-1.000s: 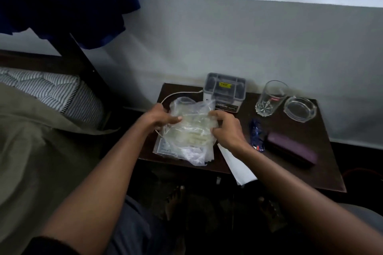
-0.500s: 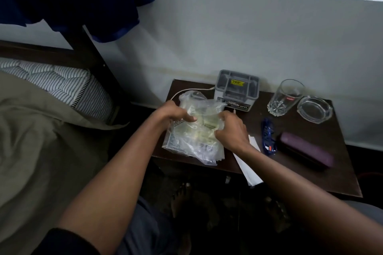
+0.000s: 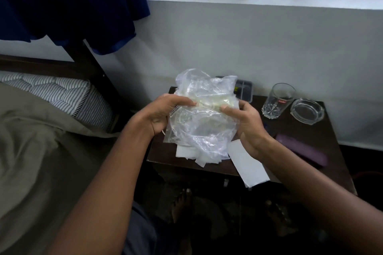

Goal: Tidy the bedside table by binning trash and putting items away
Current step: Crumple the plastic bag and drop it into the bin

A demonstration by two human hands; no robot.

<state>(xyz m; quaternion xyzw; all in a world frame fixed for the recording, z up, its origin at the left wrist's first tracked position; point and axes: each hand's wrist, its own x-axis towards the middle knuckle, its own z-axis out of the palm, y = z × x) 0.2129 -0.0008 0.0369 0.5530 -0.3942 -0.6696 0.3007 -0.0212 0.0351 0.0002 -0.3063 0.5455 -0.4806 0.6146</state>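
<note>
While I held the crumpled plastic bags [image 3: 202, 114] up off the bedside table [image 3: 310, 130], both hands were closed on the bundle: my left hand [image 3: 163, 114] pinched its left edge between thumb and fingers, and my right hand [image 3: 246, 124] gripped its right edge the same way. Whether the lowest sheets touched the tabletop I could not tell. Directly below the grip, white paper scraps [image 3: 187, 154] lay at the table's front edge. Below and right of my right hand, a white sheet [image 3: 248, 164] overhung that front edge. Behind the bundle, partly hidden by it, a grey box [image 3: 244, 89] stood against the wall. Right of my right hand, a drinking glass [image 3: 277, 100] stood upright just beside a glass ashtray [image 3: 306, 111], both near the table's rear. A purple case [image 3: 302, 152] lay lower right of the grip, clear of my right wrist. Left of my left forearm, the bed [image 3: 41, 141] ran close to the table's left edge. Open room lay above the grip, toward the bare wall.
</note>
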